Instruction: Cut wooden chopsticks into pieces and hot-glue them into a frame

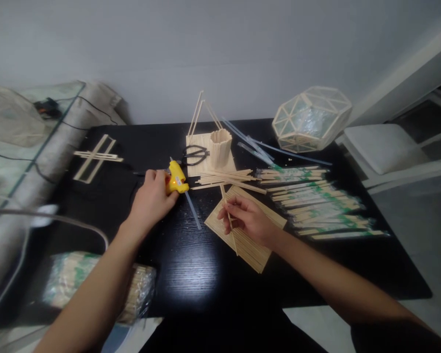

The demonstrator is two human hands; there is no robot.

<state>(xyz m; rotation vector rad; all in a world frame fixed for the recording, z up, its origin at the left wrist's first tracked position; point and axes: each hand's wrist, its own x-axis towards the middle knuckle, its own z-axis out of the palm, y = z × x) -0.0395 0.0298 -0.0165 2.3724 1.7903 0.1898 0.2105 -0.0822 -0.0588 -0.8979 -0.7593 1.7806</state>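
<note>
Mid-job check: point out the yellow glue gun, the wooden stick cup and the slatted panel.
Yellow glue gun (177, 177), head view: on its body.
Wooden stick cup (220, 151), head view: on its outer wall.
Slatted panel (253, 242), head view: on its bare slats.

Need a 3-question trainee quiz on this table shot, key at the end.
1. Which tool does the left hand hold?
2. True or false: the right hand is empty.
3. The cup made of sticks stands on:
A) the white seat
B) a pale wooden board
C) a clear packet

Key
1. The yellow glue gun.
2. False; it holds a thin wooden stick.
3. B
</note>
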